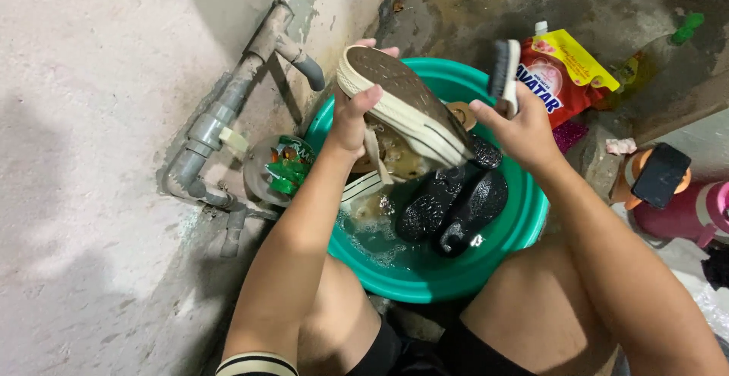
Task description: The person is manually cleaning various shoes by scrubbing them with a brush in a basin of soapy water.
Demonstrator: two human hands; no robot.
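Cream rubber and pale canvas fill the middle of the view: a shoe (406,106) is held sole-up over a green basin (524,224) of soapy water. The person crouches above the basin, knees to either side, looking straight down.

The left hand (353,118) has its grip closed round the heel end of the shoe, thumb pressed on the edge of the sole, other fingers wrapped behind. The toe end slants down and to the right, ending just above the water, so the shoe lies across the gap between the two hands.

The right hand (524,129) has its grip closed on a scrubbing brush (503,72), which stands upright, bristles facing the shoe. Brush and sole are near each other but not touching.

As for progress, it looks to be partway. Two black shoes (456,209) sit side by side in the basin, wet and flecked with suds, and what seems to be another pale shoe (364,190) lies half under water at the left. Whether those are already scrubbed cannot be told. The sole of the raised shoe looks brownish, so it seems to need scrubbing yet, and no shoe is set out to dry.

Around the basin: grey pipes (228,106) run down a rough concrete wall at left, a red detergent pouch (558,80) lies on the wet floor behind, and a pink bottle (683,213) lies at right.
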